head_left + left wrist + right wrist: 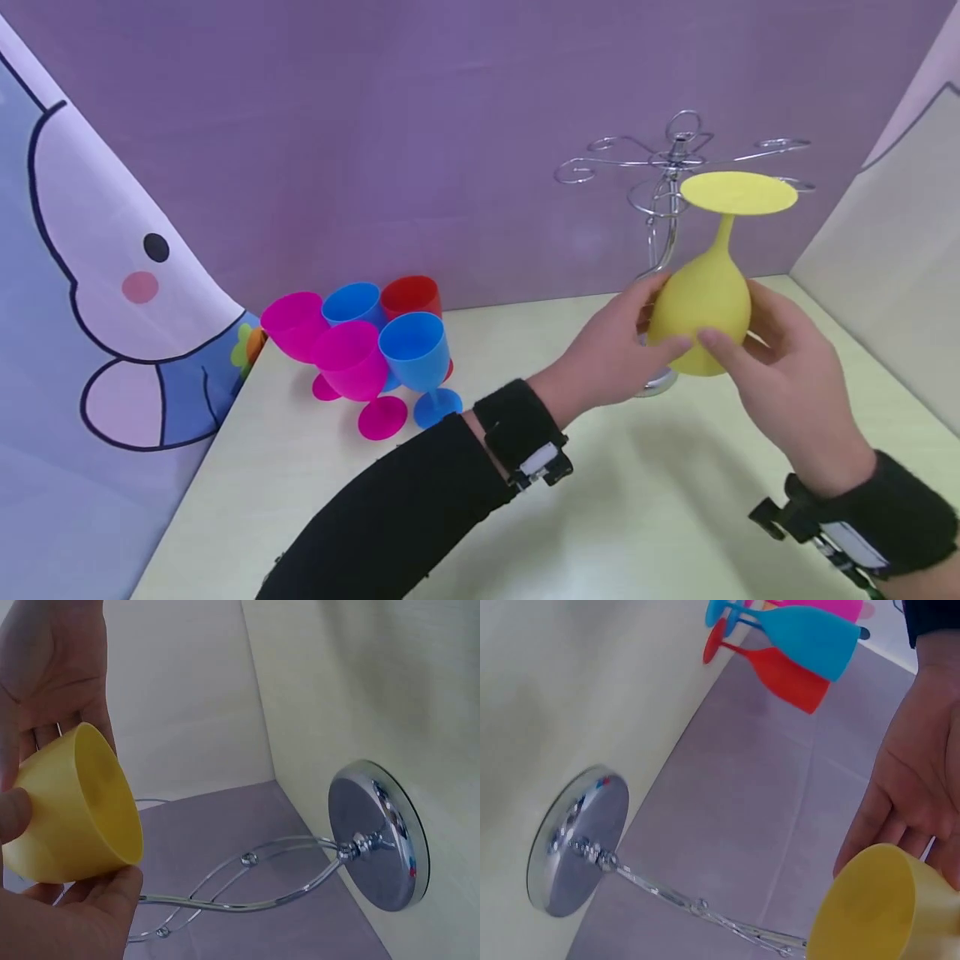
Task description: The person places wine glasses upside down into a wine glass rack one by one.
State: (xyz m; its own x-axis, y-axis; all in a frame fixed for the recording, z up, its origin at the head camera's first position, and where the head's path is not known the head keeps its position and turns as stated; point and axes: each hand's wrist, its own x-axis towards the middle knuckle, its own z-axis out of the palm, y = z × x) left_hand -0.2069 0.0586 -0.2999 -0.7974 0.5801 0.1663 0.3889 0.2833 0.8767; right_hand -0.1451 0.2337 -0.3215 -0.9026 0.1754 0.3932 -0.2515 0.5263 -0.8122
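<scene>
A yellow plastic goblet is upside down above the table, its round foot on top and its bowl mouth facing down. My left hand grips the bowl from the left, thumb across the near side. From the right, my right hand holds the same bowl, the two thumbs close together. Just behind the goblet stands a chrome wire glass rack with curled arms spread at its top. Its round base rests on the table in the left wrist view. The open mouth of the goblet shows in the right wrist view.
At the left back of the table several upright goblets stand close together: pink ones, blue ones and a red one. A purple backdrop rises behind, and a pale panel borders the right side.
</scene>
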